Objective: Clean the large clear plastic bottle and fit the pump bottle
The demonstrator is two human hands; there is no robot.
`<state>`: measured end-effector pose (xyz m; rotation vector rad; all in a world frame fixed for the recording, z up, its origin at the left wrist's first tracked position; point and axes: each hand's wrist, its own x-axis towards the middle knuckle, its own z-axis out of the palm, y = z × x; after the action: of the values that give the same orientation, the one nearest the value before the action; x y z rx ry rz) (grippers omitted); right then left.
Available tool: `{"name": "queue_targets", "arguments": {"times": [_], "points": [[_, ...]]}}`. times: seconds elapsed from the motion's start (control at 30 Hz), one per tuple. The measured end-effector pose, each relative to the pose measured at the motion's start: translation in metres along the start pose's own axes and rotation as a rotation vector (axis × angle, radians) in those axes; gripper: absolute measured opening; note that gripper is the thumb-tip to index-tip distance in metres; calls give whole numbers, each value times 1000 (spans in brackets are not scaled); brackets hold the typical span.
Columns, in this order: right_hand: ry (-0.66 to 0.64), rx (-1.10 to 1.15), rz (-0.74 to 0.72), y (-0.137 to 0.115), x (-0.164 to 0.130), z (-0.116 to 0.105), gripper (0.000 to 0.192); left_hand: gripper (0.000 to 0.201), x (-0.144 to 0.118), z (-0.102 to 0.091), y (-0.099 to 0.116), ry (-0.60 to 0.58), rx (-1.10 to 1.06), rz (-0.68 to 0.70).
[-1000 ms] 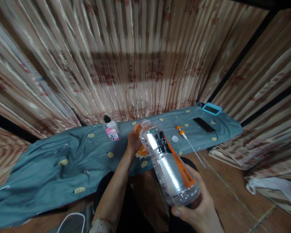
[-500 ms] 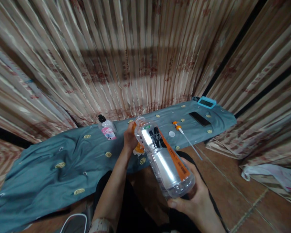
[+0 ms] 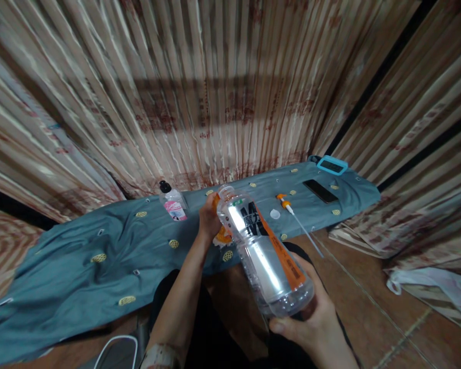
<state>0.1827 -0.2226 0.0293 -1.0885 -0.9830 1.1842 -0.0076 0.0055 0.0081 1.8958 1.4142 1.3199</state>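
My right hand [image 3: 314, 320] grips the base of a clear plastic bottle [image 3: 263, 251] with a silver and orange label. The bottle is tilted, its uncapped mouth pointing away from me. My left hand [image 3: 208, 219] is closed around an orange container [image 3: 223, 234] that stands on the blue-grey cloth [image 3: 100, 256], right beside the bottle's mouth. A white cap [image 3: 275, 214] and an orange pump head with a long white tube [image 3: 292, 212] lie on the cloth to the right.
A small clear bottle with a black cap and pink label [image 3: 172, 204] stands at the back. A black phone [image 3: 321, 190] and a blue-framed device [image 3: 332, 165] lie far right. Striped curtains [image 3: 215, 92] enclose the space. A white cable [image 3: 111, 346] lies on the floor near my legs.
Both hands keep their grip. The tilted bottle and the orange container stay together; only the head camera has shifted slightly.
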Motion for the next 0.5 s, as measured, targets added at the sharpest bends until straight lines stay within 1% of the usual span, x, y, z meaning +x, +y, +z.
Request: {"name": "queue_targets", "arguments": {"times": [0.17,0.37,0.5], "points": [[18,-31,14,0,2,-1,99,26,-1,-2,5,-11,-10,-15],[136,-45,59,-10,-1,14,104,27,0,0,3,8,-46,5],[150,-62,60,-17,-1,19,104,26,0,1,1,10,-63,25]]}}
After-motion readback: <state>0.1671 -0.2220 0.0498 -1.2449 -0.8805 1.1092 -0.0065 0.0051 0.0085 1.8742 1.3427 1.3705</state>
